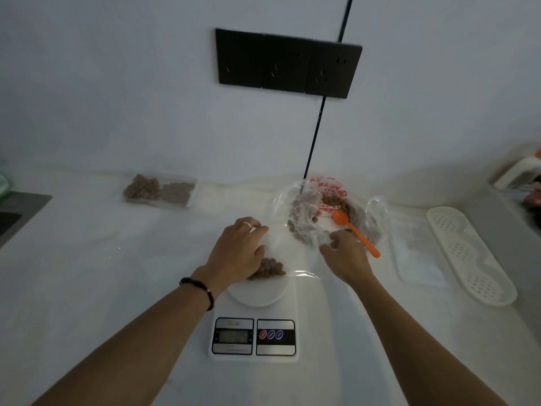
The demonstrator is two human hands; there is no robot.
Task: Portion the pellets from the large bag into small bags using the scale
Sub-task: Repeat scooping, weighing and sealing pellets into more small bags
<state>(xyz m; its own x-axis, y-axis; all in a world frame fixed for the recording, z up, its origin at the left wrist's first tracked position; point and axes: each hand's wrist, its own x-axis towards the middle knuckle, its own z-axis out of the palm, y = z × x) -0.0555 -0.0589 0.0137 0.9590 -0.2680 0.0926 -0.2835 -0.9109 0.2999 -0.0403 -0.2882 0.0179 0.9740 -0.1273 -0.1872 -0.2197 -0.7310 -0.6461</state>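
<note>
A white digital scale [254, 335] sits on the counter in front of me. On its round platform lies a small clear bag [288, 260] with brown pellets [269, 266] at its near end. My left hand [238, 250] holds the bag's left edge, fingers curled over its top. My right hand [344, 253] pinches the bag's right side. Behind them the large clear bag [328, 209] with red print lies open, full of pellets, with an orange spoon [358, 232] resting in it.
Two filled small bags [159, 190] lie at the back left. A stack of empty clear bags [418, 253] and a white perforated tray [471, 253] lie to the right. A dark sink edge [17, 218] is at far left. Black wall sockets [287, 63] hang above.
</note>
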